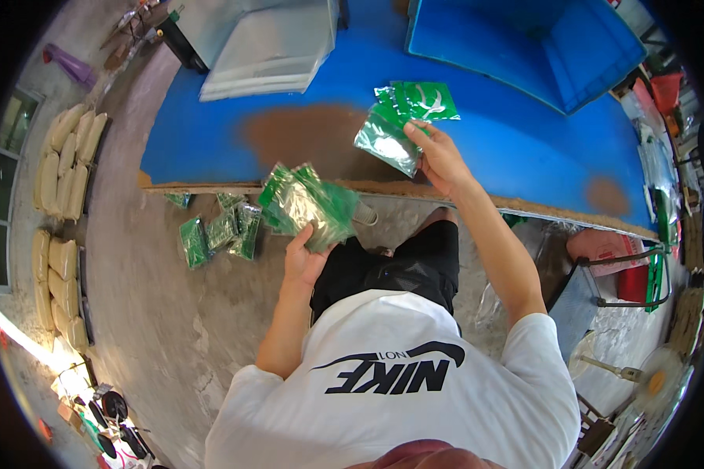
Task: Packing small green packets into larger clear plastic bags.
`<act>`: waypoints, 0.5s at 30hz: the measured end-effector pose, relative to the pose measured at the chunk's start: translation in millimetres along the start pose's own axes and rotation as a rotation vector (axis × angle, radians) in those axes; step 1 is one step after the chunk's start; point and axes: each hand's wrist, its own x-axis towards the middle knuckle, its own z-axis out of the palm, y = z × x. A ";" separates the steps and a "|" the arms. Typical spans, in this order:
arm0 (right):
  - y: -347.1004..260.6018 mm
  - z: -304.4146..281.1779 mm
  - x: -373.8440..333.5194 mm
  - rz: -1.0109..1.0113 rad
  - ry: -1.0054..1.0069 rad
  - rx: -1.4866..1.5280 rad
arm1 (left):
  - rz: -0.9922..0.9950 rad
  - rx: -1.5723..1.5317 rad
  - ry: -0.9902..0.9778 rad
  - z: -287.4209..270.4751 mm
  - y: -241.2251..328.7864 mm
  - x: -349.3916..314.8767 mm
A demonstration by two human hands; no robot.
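My left hand (307,254) is closed round the lower edge of a fanned bunch of green plastic packets (301,199), held in front of the table's near edge. Light glares off their shiny clear faces. Over the blue table, my right hand (440,156) pinches a shiny clear-and-green packet (389,142) between thumb and fingers. Just beyond it lie several overlapping green packets (430,100) with a white curved mark. Whether the pinched packet is one or more, I cannot tell.
A blue bin (493,66) stands at the table's far right. Clear plastic sheets (266,59) are stacked at the far left. The blue table (203,141) has worn brown patches. Several filled green packets (223,230) lie on the floor at left. A metal-framed chair (583,293) stands at right.
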 end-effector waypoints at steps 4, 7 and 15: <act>0.6 6.7 -17.2 -0.061 -0.294 -0.205 | 0.045 0.058 -0.090 -3.3 12.2 -7.7; 5.4 21.5 -25.4 -0.039 -0.281 -0.325 | 0.044 0.151 -0.272 3.5 25.3 -1.1; -0.8 48.7 -18.1 0.033 -0.337 -1.009 | -0.015 0.271 -0.196 35.7 22.4 2.0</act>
